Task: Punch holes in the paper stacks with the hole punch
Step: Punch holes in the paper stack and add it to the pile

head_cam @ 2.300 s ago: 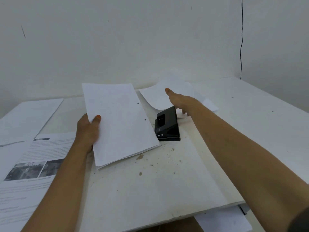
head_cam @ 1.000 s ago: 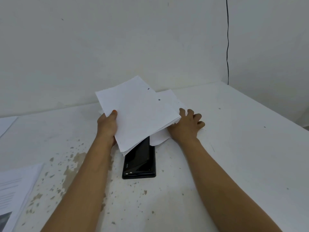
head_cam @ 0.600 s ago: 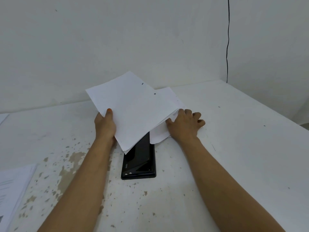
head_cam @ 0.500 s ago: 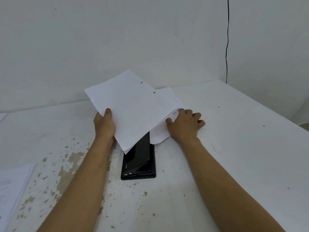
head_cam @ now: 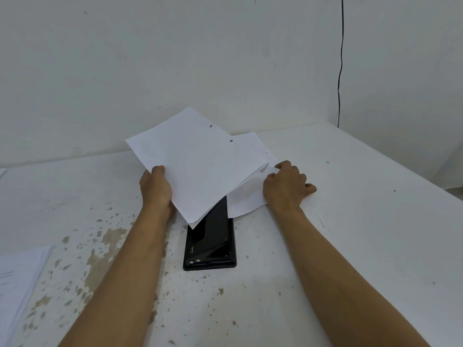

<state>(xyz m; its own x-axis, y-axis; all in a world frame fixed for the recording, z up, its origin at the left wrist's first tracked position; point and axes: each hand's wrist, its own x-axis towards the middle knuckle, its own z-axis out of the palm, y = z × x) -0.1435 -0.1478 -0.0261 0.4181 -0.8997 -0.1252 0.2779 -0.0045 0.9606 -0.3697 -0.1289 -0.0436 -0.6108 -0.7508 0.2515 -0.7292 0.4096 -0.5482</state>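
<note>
My left hand (head_cam: 155, 190) grips a white paper stack (head_cam: 198, 161) by its left edge and holds it tilted above the table; two punched holes show near its far edge. The stack covers the far end of the black hole punch (head_cam: 210, 242), which lies flat on the table between my arms. My right hand (head_cam: 285, 187) rests with curled fingers on other white sheets (head_cam: 246, 200) lying on the table to the right of the punch, its fingertips at the raised stack's right edge. The punch's slot is hidden under the paper.
The white table (head_cam: 350, 221) has chipped, stained patches at the front left. Another paper pile (head_cam: 17, 279) lies at the left edge. A white wall stands close behind, with a thin black cable (head_cam: 340, 71) running down its corner.
Since a second ago my right hand has shifted a little right and its fingers have curled against the stack's edge. The raised stack stays in my left hand over the punch.
</note>
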